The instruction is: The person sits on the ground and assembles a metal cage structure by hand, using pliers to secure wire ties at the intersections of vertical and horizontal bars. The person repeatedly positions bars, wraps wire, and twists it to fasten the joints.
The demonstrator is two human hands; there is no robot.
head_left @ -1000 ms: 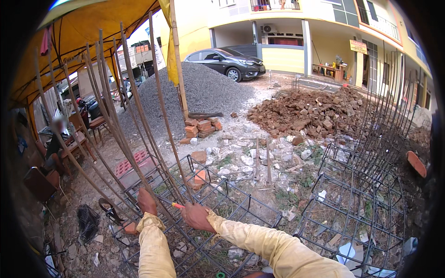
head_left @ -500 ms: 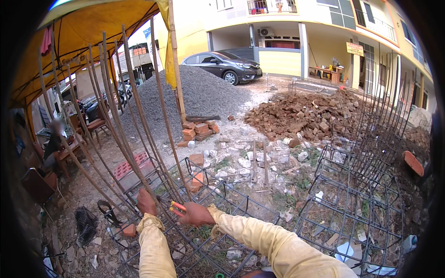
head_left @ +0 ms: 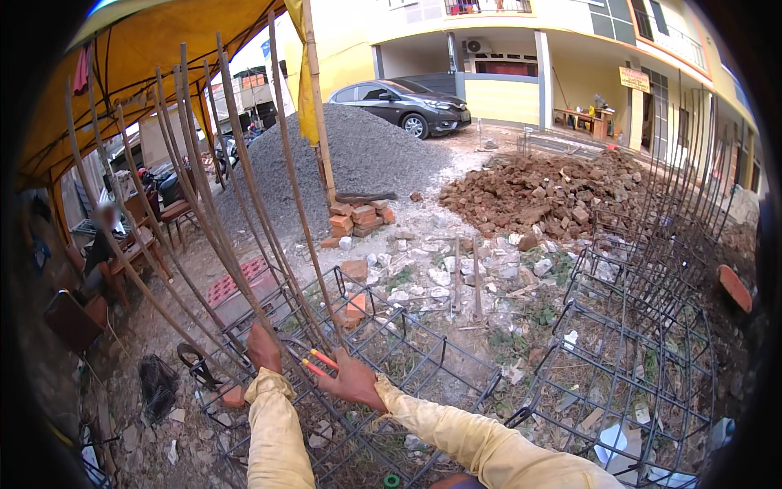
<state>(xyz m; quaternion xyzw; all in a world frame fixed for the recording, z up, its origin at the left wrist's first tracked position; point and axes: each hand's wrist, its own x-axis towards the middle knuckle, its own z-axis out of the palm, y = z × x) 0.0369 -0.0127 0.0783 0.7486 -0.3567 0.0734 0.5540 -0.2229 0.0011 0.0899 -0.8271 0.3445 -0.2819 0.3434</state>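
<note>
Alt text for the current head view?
A person's right grip holds a red-handled tool over a steel rebar cage; the left grip is at upright rods. Behind: a gray gravel pile, a brown rubble heap and a dark car.

Ground (head_left: 432,181) supports: gravel heap (head_left: 350,151), upper centre; brown soil mound (head_left: 546,194), upper right; pale rubble (head_left: 440,292), centre; rebar cage (head_left: 443,352), lower centre; black plastic bag (head_left: 157,389), lower left.
</note>
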